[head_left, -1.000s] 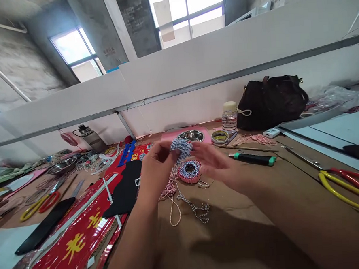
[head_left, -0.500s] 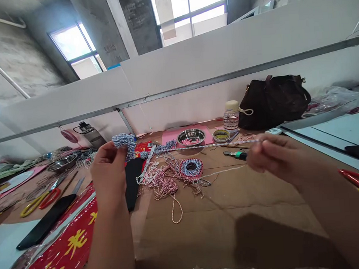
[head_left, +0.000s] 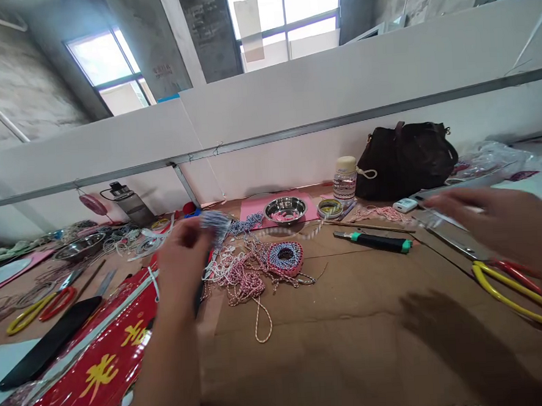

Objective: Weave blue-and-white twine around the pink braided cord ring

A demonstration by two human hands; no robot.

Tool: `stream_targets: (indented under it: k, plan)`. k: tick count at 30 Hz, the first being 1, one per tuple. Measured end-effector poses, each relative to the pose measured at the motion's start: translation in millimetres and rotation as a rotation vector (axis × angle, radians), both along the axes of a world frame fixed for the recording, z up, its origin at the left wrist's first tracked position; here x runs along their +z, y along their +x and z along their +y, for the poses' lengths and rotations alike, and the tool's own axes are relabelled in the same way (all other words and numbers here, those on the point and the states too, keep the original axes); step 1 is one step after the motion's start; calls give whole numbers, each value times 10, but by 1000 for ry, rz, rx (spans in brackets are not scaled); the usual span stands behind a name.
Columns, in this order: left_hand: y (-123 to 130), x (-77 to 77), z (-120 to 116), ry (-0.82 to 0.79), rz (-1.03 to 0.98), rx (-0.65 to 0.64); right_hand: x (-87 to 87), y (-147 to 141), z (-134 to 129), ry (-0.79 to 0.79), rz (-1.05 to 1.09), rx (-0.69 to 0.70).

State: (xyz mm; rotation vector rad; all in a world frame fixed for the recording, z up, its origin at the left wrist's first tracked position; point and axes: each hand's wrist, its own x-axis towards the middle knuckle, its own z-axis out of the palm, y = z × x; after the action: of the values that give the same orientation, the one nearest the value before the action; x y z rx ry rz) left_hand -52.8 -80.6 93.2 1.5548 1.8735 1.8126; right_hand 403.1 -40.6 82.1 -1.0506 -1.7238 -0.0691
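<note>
The person's left hand (head_left: 181, 252) is raised over a brown cardboard-covered table (head_left: 353, 351), its fingers curled closely around a small blue-and-white braided cord bundle (head_left: 215, 225). The bundle sits in that hand, left of centre and above the table. It is motion-blurred, so its shape and the direction of its long axis cannot be told. Well apart at far right, the right hand (head_left: 492, 220) stretches leftward with its fingers partly open, above a metal straightedge (head_left: 442, 235); whether it pinches anything cannot be told. Between the hands lie a pink-and-blue braided coil (head_left: 285, 259) and tangled pink-and-white cord (head_left: 242, 284). Beyond them, a steel bowl (head_left: 285, 210) rests on a pink mat (head_left: 253, 209).
</note>
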Motion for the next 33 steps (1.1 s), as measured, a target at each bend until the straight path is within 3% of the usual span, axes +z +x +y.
stream_targets:
  k: [1, 2, 3, 5, 8, 11, 13, 15, 17, 20, 22, 25, 28, 31, 33]
  plan:
    - [182, -15, 28, -31, -5, -122, 37, -171, -36, -4, -59, -189]
    - [363, -28, 53, -42, -17, -241, 73, -360, -82, 35, -46, -285]
    - [533, -41, 75, -51, -33, -342, 98, -557, -130, 23, -2, -244]
    - [808, -67, 104, -66, -77, -480, 81, -950, -208, -71, 102, 62]
    - [1027, -134, 133, -90, -135, -578, -166, -1455, -221, -529, 223, 643]
    - [1056, -245, 190, -98, -137, -592, -518, -1759, -180, -886, 329, 920]
    - [1010, -324, 255, -105, -104, -561, -658, -1824, -197, -1004, 271, 952]
    - [948, -392, 324, -108, -4, -490, -672, -1783, -250, -932, 84, 846]
    - [910, -444, 360, -125, 158, -467, -598, -1668, -295, -702, -63, 651]
    - [967, -505, 293, -208, 359, -668, -475, -1484, -263, -399, -64, 427]
    - [1069, -539, 181, -268, 347, -820, -463, -1423, -175, -357, -18, 370]
    - [1193, -574, 37, -295, 131, -897, -554, -1449, -40, -497, 48, 415]
    - [1170, -587, 60, -230, -61, -800, -659, -1538, -35, -616, -17, 531]
    - [1058, -587, 185, -190, 17, -617, -661, -1578, -155, -485, -239, 598]
    - [1019, -590, 221, -251, 207, -608, -608, -1553, -222, -346, -333, 600]
